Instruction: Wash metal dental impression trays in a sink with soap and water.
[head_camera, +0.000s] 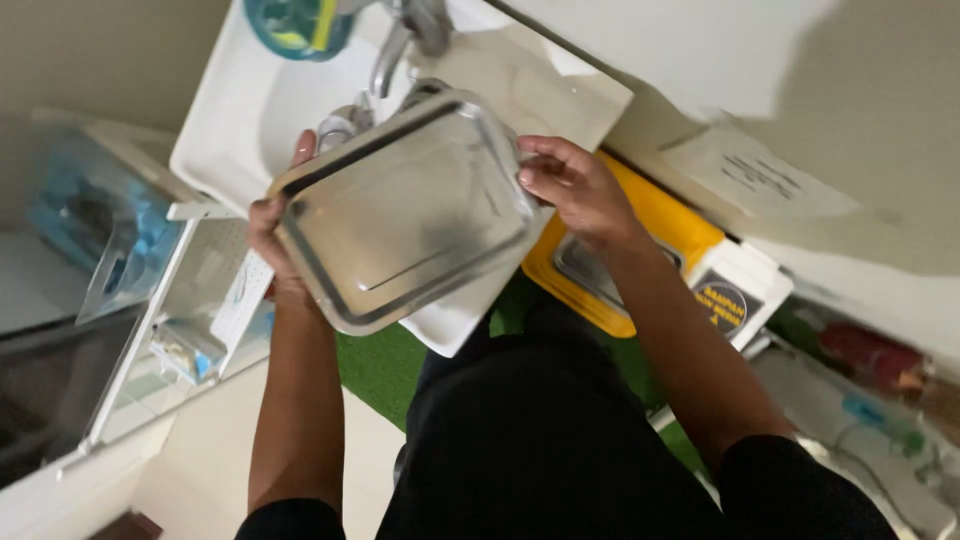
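Sink (215, 125): white basin, largest thing in view, upper left, seen from above. Basin looks bare where it shows; no water visible from the tap (392, 50), though blur makes that hard to rule out.

Tray (405, 210): shallow rectangular metal tray with rounded corners, held over the sink's near edge, in front of the tap, tilted so its inner face turns toward the camera. Surface looks plain grey and free of food or suds as far as the blur allows; whether it is wet, cannot tell. Judged from this: the tray reads as clean or nearly so, but it is not yet set down anywhere.

Yellow bin (650, 215): yellow-and-white container to the right of the sink, partly behind the right forearm. Lid looks shut.

Rack (200, 290): white plastic shelf or rack left of the sink, with small items on it too blurred to name.

Green mat (375, 365): on the floor below the sink edge.

Left hand (272, 235): wrapped around the tray's left rim, fingers behind, thumb side forward; closed grip.

Right hand (572, 190): fingers curled on the tray's right rim near the upper corner, pinching it.

Blue dish (295, 22): small round thing on the sink's back ledge, contents unclear.
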